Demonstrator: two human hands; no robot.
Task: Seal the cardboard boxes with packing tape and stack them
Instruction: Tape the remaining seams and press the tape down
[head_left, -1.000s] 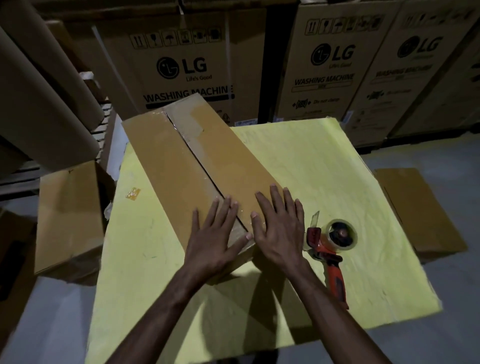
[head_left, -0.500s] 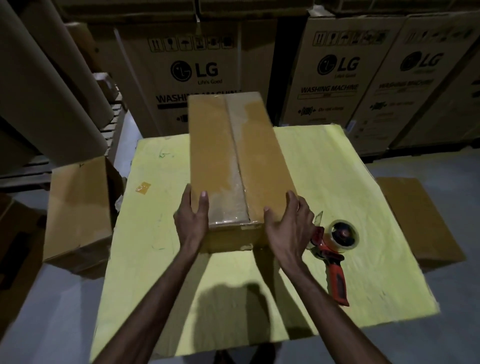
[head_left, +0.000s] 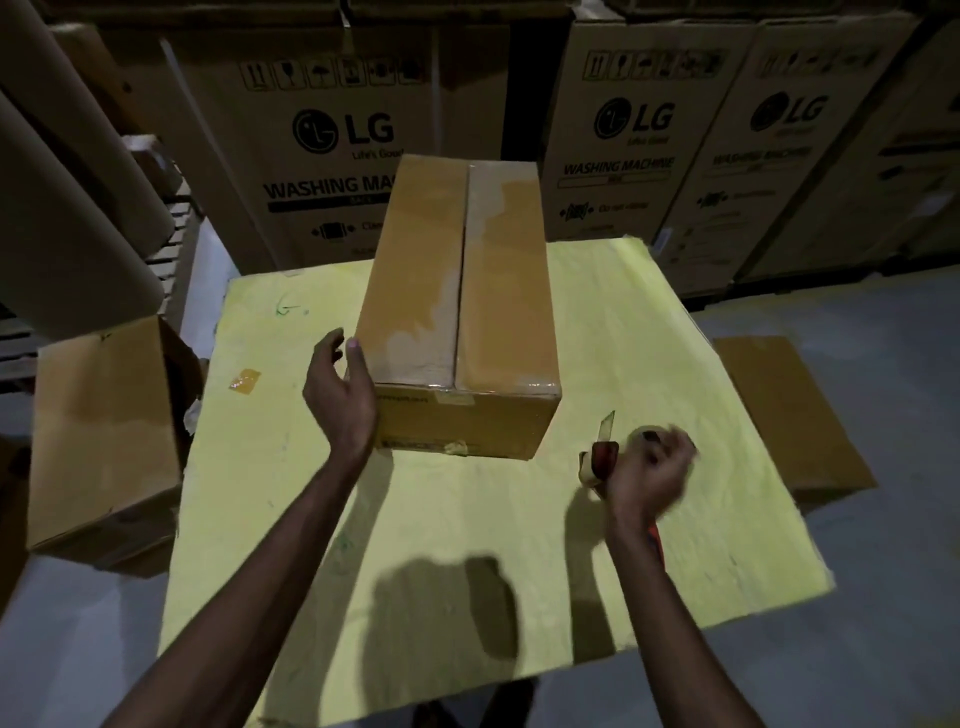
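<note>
Fingers of left hand loose, uncurled, holding nothing; thumb at near-left corner of cardboard box. Right hand, blurred, curled round tape dispenser, gripping it over right side of yellow counter. On counter: one box, centre, flaps closed, contents hidden. On floor: two, left floor box, right floor box, both closed. LG cartons behind: three.

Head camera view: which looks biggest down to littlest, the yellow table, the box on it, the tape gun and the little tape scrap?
1. yellow table
2. box
3. tape gun, partly hidden by the right hand, so less sure
4. tape scrap
</note>
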